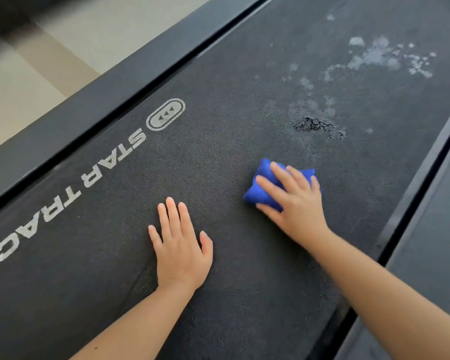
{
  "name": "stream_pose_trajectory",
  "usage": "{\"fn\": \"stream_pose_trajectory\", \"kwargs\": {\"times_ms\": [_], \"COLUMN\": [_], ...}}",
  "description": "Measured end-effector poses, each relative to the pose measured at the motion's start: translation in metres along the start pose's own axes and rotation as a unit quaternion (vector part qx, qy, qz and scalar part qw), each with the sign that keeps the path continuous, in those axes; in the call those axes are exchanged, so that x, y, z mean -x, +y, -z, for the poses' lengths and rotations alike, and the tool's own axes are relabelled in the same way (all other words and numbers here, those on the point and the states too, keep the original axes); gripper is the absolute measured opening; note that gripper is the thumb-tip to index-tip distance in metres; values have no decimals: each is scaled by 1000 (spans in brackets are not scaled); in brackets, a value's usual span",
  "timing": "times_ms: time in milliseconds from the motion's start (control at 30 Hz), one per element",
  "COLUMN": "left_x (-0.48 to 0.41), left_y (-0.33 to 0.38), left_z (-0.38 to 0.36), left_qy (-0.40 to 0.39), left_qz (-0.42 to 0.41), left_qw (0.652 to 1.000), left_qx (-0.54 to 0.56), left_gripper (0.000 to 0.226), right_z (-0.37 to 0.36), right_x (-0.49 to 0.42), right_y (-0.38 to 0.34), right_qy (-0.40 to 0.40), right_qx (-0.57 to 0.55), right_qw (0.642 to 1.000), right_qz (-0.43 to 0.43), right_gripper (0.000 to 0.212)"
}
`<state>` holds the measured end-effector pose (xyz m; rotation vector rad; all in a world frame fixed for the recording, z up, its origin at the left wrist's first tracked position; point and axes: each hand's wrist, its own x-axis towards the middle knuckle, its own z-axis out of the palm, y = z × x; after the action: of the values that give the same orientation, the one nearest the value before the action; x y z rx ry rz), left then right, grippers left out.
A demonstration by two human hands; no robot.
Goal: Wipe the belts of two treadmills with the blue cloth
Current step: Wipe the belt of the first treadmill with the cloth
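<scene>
Seen from the head, the left hand (179,253) lies flat on the dark belt (218,165), fingers straight, holding nothing. The right hand (294,201) presses the bunched blue cloth (260,188) onto the belt's middle with spread fingers. Free belt reaches the left rail (102,100) and the right rail (426,190). Whitish patches (385,55) lie farther ahead. Much of the cloth is hidden under the hand.

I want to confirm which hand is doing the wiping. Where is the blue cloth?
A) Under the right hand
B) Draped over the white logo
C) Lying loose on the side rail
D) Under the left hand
A: the right hand presses the blue cloth onto the belt, while the left hand lies flat on bare belt.
</scene>
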<state>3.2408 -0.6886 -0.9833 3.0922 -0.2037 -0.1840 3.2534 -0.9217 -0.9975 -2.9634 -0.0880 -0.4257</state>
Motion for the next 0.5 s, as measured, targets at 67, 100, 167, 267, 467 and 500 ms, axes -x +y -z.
{"fn": "stream_pose_trajectory", "kwargs": {"times_ms": [67,100,167,267,467,500], "left_x": [1,1,0,0,0,0], "left_y": [-1,-1,-1,-1,0,1], "left_z": [0,0,0,1,1,3], "left_qy": [-1,-3,1,4,-6,-18], "left_qz": [2,3,3,2,6,8], "left_qw": [1000,1000,1000,1000,1000,1000], "left_qx": [-1,-1,-3,3,5,1], "left_gripper": [70,70,70,71,71,72], "right_z": [3,4,3,4,6,7], "right_x": [-28,-40,-46,-19,23,21], "right_y": [14,18,17,-9,-44,-43], "right_qy": [-3,-19,-48,22,39,30], "right_qx": [-1,-14,-39,-5,37,41], "right_qw": [996,989,972,981,993,993], "right_qz": [-95,-148,-225,-191,-109,-108], "right_gripper": [49,49,50,48,45,46]}}
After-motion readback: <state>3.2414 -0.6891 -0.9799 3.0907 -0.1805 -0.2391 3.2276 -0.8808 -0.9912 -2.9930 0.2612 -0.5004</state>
